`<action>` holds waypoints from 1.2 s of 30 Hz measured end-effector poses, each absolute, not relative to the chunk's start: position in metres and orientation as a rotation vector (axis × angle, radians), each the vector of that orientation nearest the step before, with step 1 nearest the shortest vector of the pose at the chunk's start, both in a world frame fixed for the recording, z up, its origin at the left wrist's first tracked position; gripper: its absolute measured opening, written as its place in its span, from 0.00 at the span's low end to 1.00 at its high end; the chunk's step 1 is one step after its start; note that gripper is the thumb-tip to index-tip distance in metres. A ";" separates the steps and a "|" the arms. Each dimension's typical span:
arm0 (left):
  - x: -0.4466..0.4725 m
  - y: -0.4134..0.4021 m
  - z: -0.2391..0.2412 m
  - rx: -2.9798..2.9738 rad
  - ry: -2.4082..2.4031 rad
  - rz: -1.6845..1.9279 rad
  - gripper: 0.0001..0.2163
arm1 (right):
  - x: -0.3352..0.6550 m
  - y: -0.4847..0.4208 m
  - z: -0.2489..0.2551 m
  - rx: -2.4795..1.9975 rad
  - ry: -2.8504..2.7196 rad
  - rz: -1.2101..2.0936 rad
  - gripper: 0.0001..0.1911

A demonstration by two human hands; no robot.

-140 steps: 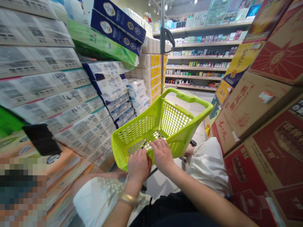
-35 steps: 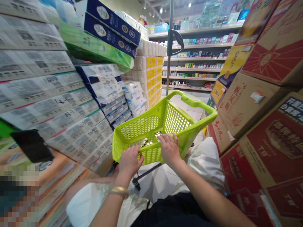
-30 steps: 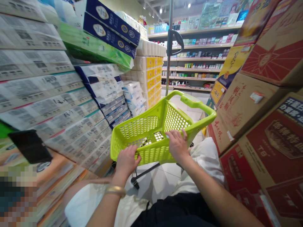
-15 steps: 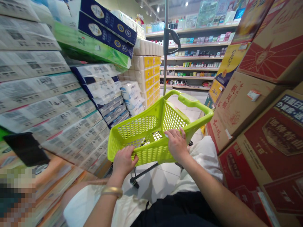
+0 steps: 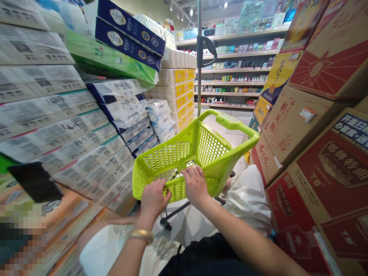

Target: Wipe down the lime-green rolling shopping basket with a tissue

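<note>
A lime-green plastic shopping cart (image 5: pixel 179 147) stands in front of me, its perforated basket turned sideways across the aisle. My left hand (image 5: pixel 155 196) is closed over the near rim toward its left end, fingers curled inside and thumb on the outer wall. Close to it on the right, my right hand (image 5: pixel 196 184) grips the same rim, fingertips hooked over into the basket. A gold bangle (image 5: pixel 140 236) circles my left wrist. The cart's push handle (image 5: pixel 228 122) points away to the upper right. Below the basket a dark caster wheel (image 5: pixel 166 223) shows on the tiled floor.
Stacked paper packs (image 5: pixel 37 76) line the left side, with navy boxes (image 5: pixel 129 36) on top. Cardboard cartons (image 5: pixel 290 126) crowd the right. A metal pole (image 5: pixel 199 86) with a dark handle rises behind the cart. Product shelves (image 5: pixel 235 71) span the back. A dark flat panel (image 5: pixel 34 182) sits lower left.
My right hand has slid left along the basket rim, nearer to my left hand. My left hand stays on the rim, shifted slightly right. The cart has barely moved.
</note>
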State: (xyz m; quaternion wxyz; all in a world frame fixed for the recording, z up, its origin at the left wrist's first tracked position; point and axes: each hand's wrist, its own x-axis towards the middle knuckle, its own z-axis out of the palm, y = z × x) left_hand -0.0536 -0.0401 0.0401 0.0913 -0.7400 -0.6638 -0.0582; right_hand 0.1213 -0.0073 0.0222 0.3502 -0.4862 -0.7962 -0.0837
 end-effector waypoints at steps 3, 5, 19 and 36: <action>-0.056 -0.042 0.041 -2.221 -1.965 -0.193 0.05 | 0.133 -0.007 0.026 -1.257 -2.099 -0.209 0.17; -0.057 -0.043 0.042 -2.237 -1.968 -0.207 0.05 | 0.153 -0.005 0.033 -1.311 -2.054 -0.222 0.18; -0.019 -0.052 0.040 -2.102 -1.849 -0.608 0.26 | 0.158 -0.008 0.044 -1.356 -1.959 -0.334 0.13; 0.039 -0.039 0.034 -2.520 -1.786 -0.903 0.28 | 0.208 -0.009 0.074 -1.479 -1.865 -0.325 0.19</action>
